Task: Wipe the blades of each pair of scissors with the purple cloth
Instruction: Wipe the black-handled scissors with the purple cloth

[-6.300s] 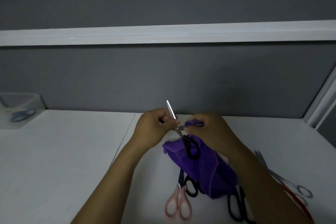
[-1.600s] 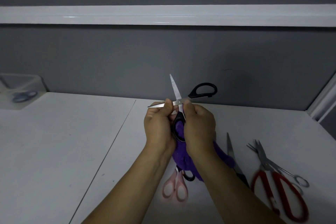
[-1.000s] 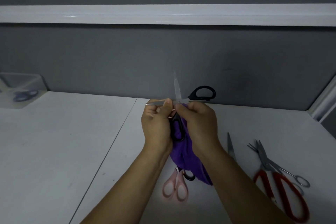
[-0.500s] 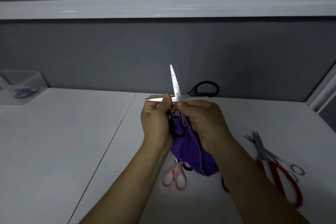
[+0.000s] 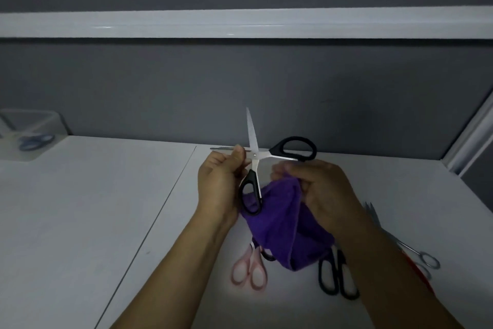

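Raised over the bench [image 5: 106, 208], the left hand [image 5: 222, 187] pinches one blade of the opened black scissors [image 5: 254, 155]; the right hand [image 5: 326, 190] has its grip bunched tight on the purple cloth [image 5: 282, 222].

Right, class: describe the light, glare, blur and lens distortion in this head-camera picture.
Head view: dim overall, with a brighter pool on the table beside the pink-handled scissors. Head view: the upright blade of the held scissors gleams, and a glare streak sits on the white rail. Head view: that rail looks straight, little wide-angle bending; scissor tips at far right are smeared.
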